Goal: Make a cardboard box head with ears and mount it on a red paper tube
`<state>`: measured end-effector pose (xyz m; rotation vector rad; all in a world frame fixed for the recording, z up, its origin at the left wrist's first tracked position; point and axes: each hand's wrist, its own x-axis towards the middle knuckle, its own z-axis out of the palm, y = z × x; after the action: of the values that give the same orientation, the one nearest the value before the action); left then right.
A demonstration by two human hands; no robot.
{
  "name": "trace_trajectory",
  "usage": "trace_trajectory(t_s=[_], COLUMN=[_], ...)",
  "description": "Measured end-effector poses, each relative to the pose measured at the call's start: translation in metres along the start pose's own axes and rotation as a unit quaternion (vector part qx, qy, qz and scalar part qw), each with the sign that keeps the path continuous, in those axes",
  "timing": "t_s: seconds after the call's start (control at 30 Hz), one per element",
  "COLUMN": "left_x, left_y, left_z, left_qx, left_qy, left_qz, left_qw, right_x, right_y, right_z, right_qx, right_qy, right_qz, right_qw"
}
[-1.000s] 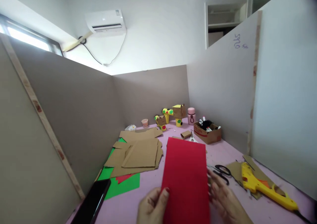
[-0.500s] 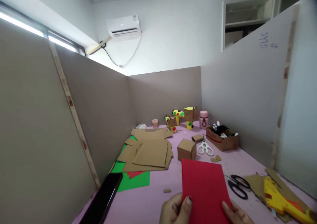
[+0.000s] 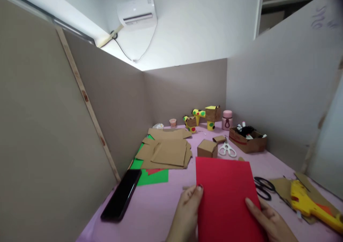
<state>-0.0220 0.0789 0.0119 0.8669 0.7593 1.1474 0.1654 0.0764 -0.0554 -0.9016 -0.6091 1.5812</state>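
A sheet of red paper (image 3: pixel 226 195) stands tilted up in front of me, its lower edge out of the frame. My left hand (image 3: pixel 187 206) pinches its left edge, thumb on the near face. At the right edge my right hand (image 3: pixel 268 215) grips it the same way, with the fingers mostly behind. Just beyond the sheet's top edge sits a small cardboard box (image 3: pixel 207 148), partly covered by it. Black-handled scissors (image 3: pixel 264 187) lie to the right, partly hidden by the paper.
Cardboard sheets (image 3: pixel 168 152) lie over green paper (image 3: pixel 152 177) at left, near a black phone (image 3: pixel 122 195). White scissors (image 3: pixel 227 149), a box of markers (image 3: pixel 248 142) and a pink bottle (image 3: pixel 227 120) stand further back. A yellow glue gun (image 3: pixel 308 202) is at right. Yellow spotted cardboard figures (image 3: pixel 199 117) stand behind.
Both hands have brought the red sheet higher in view, and more of it shows. The camera has tipped downward and turned a little left.
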Motion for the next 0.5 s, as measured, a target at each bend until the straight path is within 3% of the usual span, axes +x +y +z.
trace_trajectory(t_s=[0.17, 0.27, 0.5], left_x=[-0.003, -0.011, -0.024], left_y=[0.003, -0.003, -0.029], left_z=[-0.002, -0.008, -0.031], left_qx=[-0.032, -0.005, 0.004], left_qy=[-0.016, -0.050, -0.162], left_qz=[-0.036, -0.083, -0.159], left_qw=[0.999, 0.995, 0.974], right_x=[-0.008, -0.006, 0.000], right_y=[-0.009, -0.010, -0.011], right_z=[0.010, 0.009, 0.004], right_qx=[0.076, 0.107, 0.143], right_qy=[0.033, 0.065, 0.070], right_qz=[0.026, 0.011, 0.038], right_qw=[0.996, 0.992, 0.986])
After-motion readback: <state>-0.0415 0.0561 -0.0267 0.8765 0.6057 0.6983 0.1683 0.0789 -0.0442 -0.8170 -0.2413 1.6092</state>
